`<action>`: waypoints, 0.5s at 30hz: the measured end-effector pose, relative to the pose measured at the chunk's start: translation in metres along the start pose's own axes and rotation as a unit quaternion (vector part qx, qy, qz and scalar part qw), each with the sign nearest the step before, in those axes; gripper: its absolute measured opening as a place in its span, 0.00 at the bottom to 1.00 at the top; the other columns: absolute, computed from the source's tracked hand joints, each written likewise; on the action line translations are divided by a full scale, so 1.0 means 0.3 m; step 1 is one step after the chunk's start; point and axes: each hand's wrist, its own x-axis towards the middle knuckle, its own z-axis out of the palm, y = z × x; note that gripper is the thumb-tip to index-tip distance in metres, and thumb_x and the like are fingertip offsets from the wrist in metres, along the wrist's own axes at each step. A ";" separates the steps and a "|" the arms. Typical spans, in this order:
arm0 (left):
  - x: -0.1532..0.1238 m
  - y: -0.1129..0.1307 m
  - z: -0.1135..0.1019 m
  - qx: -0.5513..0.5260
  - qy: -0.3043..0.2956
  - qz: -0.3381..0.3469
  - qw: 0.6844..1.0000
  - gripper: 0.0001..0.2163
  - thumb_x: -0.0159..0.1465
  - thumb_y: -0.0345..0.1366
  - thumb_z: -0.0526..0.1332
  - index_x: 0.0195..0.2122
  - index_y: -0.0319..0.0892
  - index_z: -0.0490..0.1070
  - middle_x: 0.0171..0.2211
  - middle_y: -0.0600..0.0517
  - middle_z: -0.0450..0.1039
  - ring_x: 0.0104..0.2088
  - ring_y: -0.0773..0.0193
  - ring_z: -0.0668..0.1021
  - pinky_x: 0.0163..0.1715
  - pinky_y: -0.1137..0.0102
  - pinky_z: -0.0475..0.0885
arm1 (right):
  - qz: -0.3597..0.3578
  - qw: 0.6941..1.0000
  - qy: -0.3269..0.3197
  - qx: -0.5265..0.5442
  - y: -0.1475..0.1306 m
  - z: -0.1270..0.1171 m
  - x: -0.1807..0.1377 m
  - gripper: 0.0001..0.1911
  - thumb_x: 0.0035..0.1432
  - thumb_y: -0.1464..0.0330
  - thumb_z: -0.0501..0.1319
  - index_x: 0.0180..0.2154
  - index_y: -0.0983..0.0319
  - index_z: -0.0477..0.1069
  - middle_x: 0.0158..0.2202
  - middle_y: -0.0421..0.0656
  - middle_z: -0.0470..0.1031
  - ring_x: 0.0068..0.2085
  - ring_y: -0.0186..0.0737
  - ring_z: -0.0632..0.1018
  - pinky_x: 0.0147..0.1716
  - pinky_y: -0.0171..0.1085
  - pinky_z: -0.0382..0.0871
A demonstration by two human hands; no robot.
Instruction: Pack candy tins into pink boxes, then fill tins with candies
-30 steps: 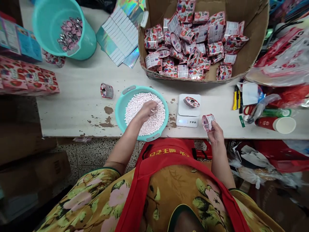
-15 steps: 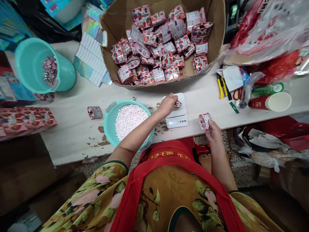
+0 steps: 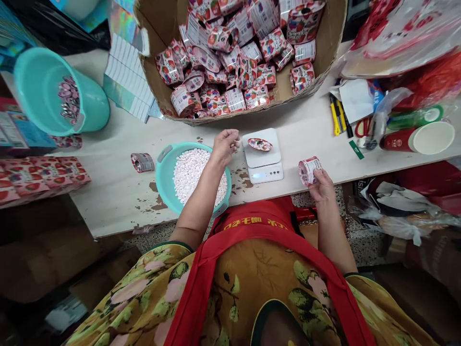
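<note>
My left hand (image 3: 226, 146) hovers between the turquoise basin (image 3: 163, 180) of small white candies (image 3: 190, 173) and a white digital scale (image 3: 264, 157). Its thumb and fingertips are pinched together; whatever is between them is too small to make out. On the scale's plate lies a strawberry-printed packet (image 3: 260, 144), a narrow oval from above, and the display is lit. My right hand (image 3: 323, 185) grips a roll of strawberry-printed wrapper (image 3: 309, 171) over the table's front edge, right of the scale. Another such roll (image 3: 142, 162) rests left of the basin.
Behind the scale, a cardboard box (image 3: 288, 102) holds many strawberry-printed rolls. A turquoise bucket (image 3: 97, 108) with small shiny packets stands at left. Yellow cutters (image 3: 335, 117), tape (image 3: 414, 117) and a red paper cup (image 3: 396, 142) lie at right.
My left hand has let go of the packet on the scale and moved left towards the basin. My right hand still holds its roll. The view has shifted slightly.
</note>
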 end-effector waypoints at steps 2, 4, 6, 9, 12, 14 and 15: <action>-0.015 -0.011 -0.021 0.061 0.004 0.015 0.998 0.03 0.63 0.34 0.62 0.35 0.42 0.69 0.25 0.56 0.66 0.22 0.71 0.67 0.24 0.75 0.62 | -0.004 1.000 0.001 0.010 0.009 -0.012 -0.011 0.23 0.40 0.71 0.78 0.41 0.61 0.77 0.40 0.40 0.84 0.36 0.35 0.84 0.37 0.34 0.83; -0.034 -0.011 -0.015 0.193 -0.033 0.069 0.978 0.03 0.63 0.34 0.64 0.35 0.42 0.72 0.25 0.55 0.67 0.26 0.68 0.69 0.28 0.73 0.65 | -0.004 1.000 0.007 0.015 0.022 -0.024 -0.024 0.22 0.41 0.71 0.77 0.40 0.62 0.76 0.39 0.41 0.84 0.36 0.36 0.84 0.43 0.37 0.83; -0.050 -0.006 0.018 0.346 -0.073 0.135 0.926 0.04 0.63 0.35 0.66 0.38 0.43 0.75 0.31 0.51 0.72 0.33 0.62 0.74 0.35 0.69 0.68 | 0.005 1.000 0.013 0.018 0.034 -0.033 -0.038 0.21 0.42 0.71 0.77 0.40 0.62 0.76 0.37 0.40 0.84 0.35 0.37 0.84 0.46 0.40 0.83; -0.055 -0.006 0.094 0.509 -0.118 0.215 0.825 0.09 0.63 0.33 0.66 0.45 0.43 0.76 0.47 0.44 0.74 0.48 0.51 0.76 0.42 0.64 0.69 | 0.030 0.998 0.041 0.022 0.041 -0.034 -0.058 0.20 0.43 0.71 0.77 0.40 0.61 0.76 0.36 0.39 0.84 0.33 0.37 0.84 0.43 0.42 0.84; -0.044 -0.020 0.163 0.571 -0.151 0.244 0.769 0.08 0.67 0.29 0.60 0.45 0.39 0.77 0.53 0.39 0.72 0.53 0.46 0.74 0.42 0.62 0.69 | 0.052 0.996 0.065 0.024 0.032 -0.018 -0.072 0.19 0.45 0.70 0.76 0.40 0.58 0.76 0.36 0.38 0.84 0.34 0.37 0.84 0.39 0.42 0.84; -0.044 -0.017 0.166 0.572 -0.146 0.241 0.770 0.09 0.70 0.29 0.56 0.44 0.39 0.77 0.52 0.39 0.72 0.51 0.47 0.75 0.41 0.62 0.69 | 0.051 0.997 0.045 0.021 0.023 0.003 -0.078 0.18 0.47 0.68 0.76 0.41 0.57 0.75 0.38 0.36 0.84 0.37 0.38 0.85 0.40 0.44 0.84; -0.050 -0.007 0.144 0.564 -0.131 0.235 0.781 0.09 0.71 0.31 0.56 0.44 0.39 0.77 0.51 0.40 0.72 0.50 0.48 0.76 0.41 0.63 0.69 | 0.050 0.998 0.028 0.016 0.020 0.017 -0.079 0.18 0.48 0.66 0.76 0.41 0.56 0.75 0.40 0.36 0.84 0.39 0.40 0.85 0.40 0.46 0.85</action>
